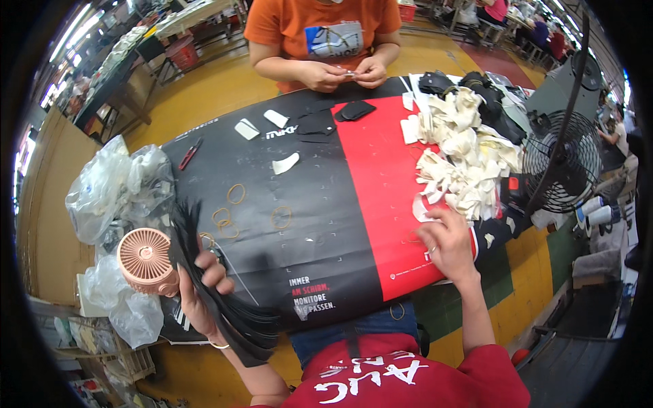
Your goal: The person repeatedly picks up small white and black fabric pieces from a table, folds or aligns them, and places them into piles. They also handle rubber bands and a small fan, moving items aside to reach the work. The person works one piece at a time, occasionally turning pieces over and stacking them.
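My left hand (pixel 197 289) is closed around a thick bundle of long, thin black strips (pixel 235 309), which fan out above and below the fingers. Just beside that hand stands a small pink fan (pixel 145 256) with a round grille. My right hand (pixel 445 243) is over the red part of the table cover, its fingers bent and apart, with nothing visible in them. A cream curved piece (pixel 422 208) lies close to its fingertips. Beyond it spreads a heap of cream cut pieces (pixel 469 160). Several rubber bands (pixel 281 217) lie on the black part.
Across the table (pixel 320 251) a person in orange (pixel 323 34) handles a small item. Clear plastic bags (pixel 122 183) pile at the left. Red-handled snips (pixel 190 155), white pieces (pixel 286 163) and black pieces (pixel 355 111) lie farther back. A large black fan (pixel 563 153) stands at the right.
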The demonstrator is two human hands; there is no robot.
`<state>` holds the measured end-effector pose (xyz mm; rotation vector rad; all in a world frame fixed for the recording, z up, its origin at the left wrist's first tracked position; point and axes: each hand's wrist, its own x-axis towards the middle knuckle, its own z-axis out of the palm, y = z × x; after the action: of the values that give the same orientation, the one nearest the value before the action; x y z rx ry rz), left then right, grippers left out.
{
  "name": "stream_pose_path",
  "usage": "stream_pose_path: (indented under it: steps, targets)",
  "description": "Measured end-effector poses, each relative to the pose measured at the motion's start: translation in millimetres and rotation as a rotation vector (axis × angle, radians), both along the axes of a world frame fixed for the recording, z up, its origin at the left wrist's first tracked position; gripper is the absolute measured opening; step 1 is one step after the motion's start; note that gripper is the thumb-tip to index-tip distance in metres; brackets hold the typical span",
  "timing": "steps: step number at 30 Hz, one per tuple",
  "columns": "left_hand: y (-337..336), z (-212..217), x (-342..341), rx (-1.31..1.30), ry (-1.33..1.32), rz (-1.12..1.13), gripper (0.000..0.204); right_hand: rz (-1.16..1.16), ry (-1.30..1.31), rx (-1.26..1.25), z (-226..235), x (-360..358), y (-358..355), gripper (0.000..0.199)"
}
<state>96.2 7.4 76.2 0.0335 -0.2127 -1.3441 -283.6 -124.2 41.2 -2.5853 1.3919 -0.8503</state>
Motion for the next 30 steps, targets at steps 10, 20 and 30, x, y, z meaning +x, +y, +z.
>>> stream_pose_path:
  steps: [10,20,30]
  targets:
    - [6.0,13.0,-76.0,0.447,-1.049,-0.407,0.033,-0.196,-0.324,0.130,20.2,27.9,-42.6,0.051]
    - [7.1,0.7,-99.5,0.306,-1.646,-0.054,0.021,0.534,-0.502,0.231,21.6,83.2,30.5,0.077]
    - [-1.7,-27.6,-108.9,0.137,-2.366,0.871,0.051,0.700,-1.341,1.413,1.2,73.9,52.5,0.118]
